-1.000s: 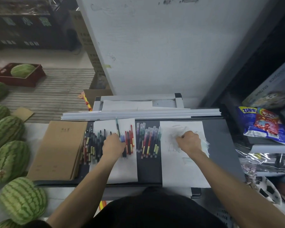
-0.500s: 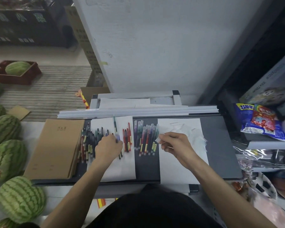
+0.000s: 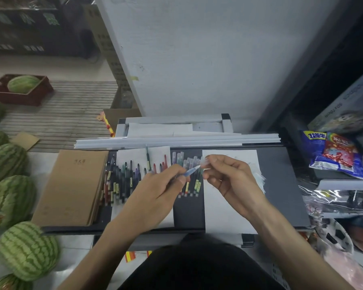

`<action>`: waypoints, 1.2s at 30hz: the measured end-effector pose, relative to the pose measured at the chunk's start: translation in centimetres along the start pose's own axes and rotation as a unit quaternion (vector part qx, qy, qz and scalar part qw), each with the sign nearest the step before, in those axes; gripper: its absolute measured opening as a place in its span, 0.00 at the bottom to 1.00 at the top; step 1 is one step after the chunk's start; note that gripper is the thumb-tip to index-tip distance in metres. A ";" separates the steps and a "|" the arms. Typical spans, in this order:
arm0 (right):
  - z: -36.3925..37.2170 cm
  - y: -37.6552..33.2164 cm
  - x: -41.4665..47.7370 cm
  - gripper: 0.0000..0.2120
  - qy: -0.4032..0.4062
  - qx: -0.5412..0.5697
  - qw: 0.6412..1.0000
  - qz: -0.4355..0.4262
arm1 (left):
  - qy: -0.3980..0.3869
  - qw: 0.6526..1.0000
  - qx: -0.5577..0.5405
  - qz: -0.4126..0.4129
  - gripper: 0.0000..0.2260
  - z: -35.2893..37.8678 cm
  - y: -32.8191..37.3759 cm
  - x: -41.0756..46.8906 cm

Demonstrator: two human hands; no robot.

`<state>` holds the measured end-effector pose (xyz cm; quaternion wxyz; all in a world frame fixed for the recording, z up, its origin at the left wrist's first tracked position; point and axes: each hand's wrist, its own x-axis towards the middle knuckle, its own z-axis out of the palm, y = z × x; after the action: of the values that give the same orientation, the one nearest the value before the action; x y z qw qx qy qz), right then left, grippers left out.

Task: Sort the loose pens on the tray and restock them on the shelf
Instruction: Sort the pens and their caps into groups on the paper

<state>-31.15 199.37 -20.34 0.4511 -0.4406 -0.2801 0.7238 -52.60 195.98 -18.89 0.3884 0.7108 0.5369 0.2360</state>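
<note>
Now that the blue pen (image 3: pixel 190 171) is off the tray (image 3: pixel 281 195), it is held in the air just above the middle row of pens (image 3: pixel 177 158), tip toward the right. The left hand (image 3: pixel 159 189) grips its barrel, fingers and thumb curled round it. The right hand (image 3: pixel 231 181) pinches a small clear piece (image 3: pixel 204 162), either a cap or a sleeve, at the pen's tip. Whether the piece is already seated on the pen cannot be told.

Change over the last second:
- The left hand was down among the left row of pens (image 3: pixel 122 178). It has since come up with one pen.
- The right hand was pressed on the pile of clear pieces (image 3: pixel 259 178) on the right paper sheet (image 3: pixel 224 216). It has since lifted one piece and brought it to the pen.

Judgement: the person appears to be fitting each pen with a clear piece during sorting. Most pens lie on the tray in two rows, so restocking the shelf is some way off.

A stack of brown notebooks (image 3: pixel 71 185) lies at the tray's left end, with watermelons (image 3: pixel 27 250) beyond it. Snack bags (image 3: pixel 340 155) sit to the right.
</note>
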 end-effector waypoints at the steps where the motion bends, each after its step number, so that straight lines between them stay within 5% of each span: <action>1: 0.0 -0.1 0.0 0.07 -0.002 0.003 1.000 -0.002 | 0.003 1.000 0.009 0.005 0.09 0.0 0.0 0.1; 11: -0.7 0.2 0.3 0.04 -0.003 -0.156 0.983 -0.096 | 0.007 0.998 0.070 0.007 0.09 0.4 -0.6 1.0; 16: -0.8 2.9 1.0 0.05 0.055 -0.115 0.988 -0.083 | -0.005 0.990 0.142 0.021 0.13 2.6 -2.0 1.8; 22: -1.8 4.5 1.9 0.05 0.064 -0.141 0.988 -0.028 | -0.005 0.998 0.043 -0.037 0.09 5.8 -4.1 1.2; 30: -3.7 5.7 4.4 0.07 0.073 -0.248 0.966 0.001 | -0.019 0.995 0.043 -0.087 0.12 7.3 -6.5 4.3; 33: -5.4 6.9 5.3 0.08 0.112 -0.349 0.930 0.010 | -0.011 0.990 0.041 -0.136 0.13 7.5 -8.0 5.9; 36: -8.1 7.9 5.5 0.12 0.123 -0.541 0.831 0.031 | 0.011 0.983 0.061 -0.170 0.16 8.1 -9.3 7.5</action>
<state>-28.24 200.98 -32.47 0.1487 -0.7082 -0.5555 0.4095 -49.54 201.74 -31.71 0.3727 0.6286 0.6677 0.1415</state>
